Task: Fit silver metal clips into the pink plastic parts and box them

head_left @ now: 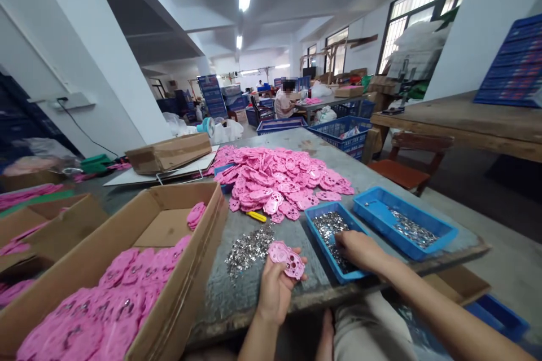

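Two blue trays are counted on the table: the nearer tray and the farther tray, each holding small metal parts too many to be numbered. One loose heap of metal parts is seen on the tabletop. One pink plate is held, one large pile of pink plates is seen, and one yellow tool. Three cardboard boxes are counted: the big one, the left one, the flat one.

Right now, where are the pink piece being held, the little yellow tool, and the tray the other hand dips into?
pink piece point(288, 258), head view, middle.
yellow tool point(256, 216), head view, handle.
blue tray point(312, 215), head view, far-left rim.
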A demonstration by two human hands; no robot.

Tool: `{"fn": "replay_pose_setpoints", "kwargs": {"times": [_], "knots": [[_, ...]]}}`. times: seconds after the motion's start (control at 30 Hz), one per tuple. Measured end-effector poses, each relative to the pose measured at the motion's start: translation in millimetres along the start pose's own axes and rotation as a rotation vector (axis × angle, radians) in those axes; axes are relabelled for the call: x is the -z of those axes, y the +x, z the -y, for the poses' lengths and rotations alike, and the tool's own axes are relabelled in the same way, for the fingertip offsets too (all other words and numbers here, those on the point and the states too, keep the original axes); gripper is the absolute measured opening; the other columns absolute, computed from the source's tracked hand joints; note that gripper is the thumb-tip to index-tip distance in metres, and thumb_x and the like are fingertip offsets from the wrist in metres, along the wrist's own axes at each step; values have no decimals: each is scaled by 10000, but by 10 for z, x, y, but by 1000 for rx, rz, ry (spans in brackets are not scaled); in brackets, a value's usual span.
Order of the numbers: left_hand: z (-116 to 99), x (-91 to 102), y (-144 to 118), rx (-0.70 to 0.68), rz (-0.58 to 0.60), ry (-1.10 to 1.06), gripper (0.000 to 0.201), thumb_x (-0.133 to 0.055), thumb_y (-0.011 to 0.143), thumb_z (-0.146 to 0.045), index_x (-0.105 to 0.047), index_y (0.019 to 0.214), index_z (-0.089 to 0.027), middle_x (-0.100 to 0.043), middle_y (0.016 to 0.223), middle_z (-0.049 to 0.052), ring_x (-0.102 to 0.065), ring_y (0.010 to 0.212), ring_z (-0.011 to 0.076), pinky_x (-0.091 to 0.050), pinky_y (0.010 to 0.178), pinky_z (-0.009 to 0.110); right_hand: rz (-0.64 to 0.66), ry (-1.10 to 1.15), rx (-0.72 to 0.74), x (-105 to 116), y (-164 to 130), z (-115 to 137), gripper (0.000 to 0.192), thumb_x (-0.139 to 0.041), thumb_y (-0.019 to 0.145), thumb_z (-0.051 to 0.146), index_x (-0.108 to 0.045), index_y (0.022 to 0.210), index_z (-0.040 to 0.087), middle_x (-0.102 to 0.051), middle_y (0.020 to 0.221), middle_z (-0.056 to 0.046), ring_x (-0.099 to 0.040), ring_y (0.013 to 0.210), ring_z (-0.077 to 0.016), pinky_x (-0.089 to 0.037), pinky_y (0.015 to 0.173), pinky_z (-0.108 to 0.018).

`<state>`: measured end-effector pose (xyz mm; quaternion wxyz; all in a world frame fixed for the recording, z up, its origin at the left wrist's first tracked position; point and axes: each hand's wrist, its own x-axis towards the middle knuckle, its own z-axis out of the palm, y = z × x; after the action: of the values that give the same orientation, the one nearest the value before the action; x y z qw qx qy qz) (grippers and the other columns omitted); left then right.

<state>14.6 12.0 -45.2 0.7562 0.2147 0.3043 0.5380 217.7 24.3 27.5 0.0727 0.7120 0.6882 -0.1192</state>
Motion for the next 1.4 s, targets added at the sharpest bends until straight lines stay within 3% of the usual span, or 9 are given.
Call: {"fn": "replay_pose_setpoints", "kwargs": {"times": [0.33,0.67,0.9,1.1,1.23,1.4], "knots": [[22,-4,19,12,30,15,702,-700,647,-215,-385,1272,-166,-708,1002,131,-696,877,273,-520,587,296,-34,33,-43,-22,20,-28,289,-399,867,104,-660,991,129,-703,1070,-171,-661,992,-278,-361,686,-301],[18,-32,-4,4,25,41,711,-722,618,-227,-376,1236,-159,-710,994,141,-697,857,277,-516,594,307,-79,92,-41,-40,13,-71,325,-386,802,11,-647,947,140,-716,998,-130,-662,944,-222,-356,670,-267],[34,-60,-5,-2,41,71,790,-746,626,-250,-357,1308,-163,-711,963,125,-692,834,271,-480,564,284,-31,32,-15,62,-11,-17,338,-481,765,16,-697,1001,128,-697,1095,-175,-657,1040,-290,-439,744,-306],[14,-91,-168,-17,29,122,814,-784,634,-361,-407,1321,-140,-706,877,112,-682,758,260,-427,495,259,-17,-11,19,77,-1,18,388,-402,808,4,-705,1034,87,-687,1117,-212,-644,1086,-310,-469,810,-335],[65,-51,-268,-10,6,104,779,-766,646,-308,-410,1320,-147,-688,810,83,-675,726,239,-397,469,229,-22,-22,50,31,11,-8,414,-390,819,4,-672,1105,104,-685,1133,-188,-647,1084,-289,-474,813,-321],[144,-46,-335,-8,86,139,688,-693,699,-237,-403,1320,-169,-669,795,61,-659,661,207,-399,437,217,-23,-15,63,12,0,13,388,-405,801,-14,-692,1042,88,-686,1117,-207,-645,1079,-307,-460,805,-330]]}}
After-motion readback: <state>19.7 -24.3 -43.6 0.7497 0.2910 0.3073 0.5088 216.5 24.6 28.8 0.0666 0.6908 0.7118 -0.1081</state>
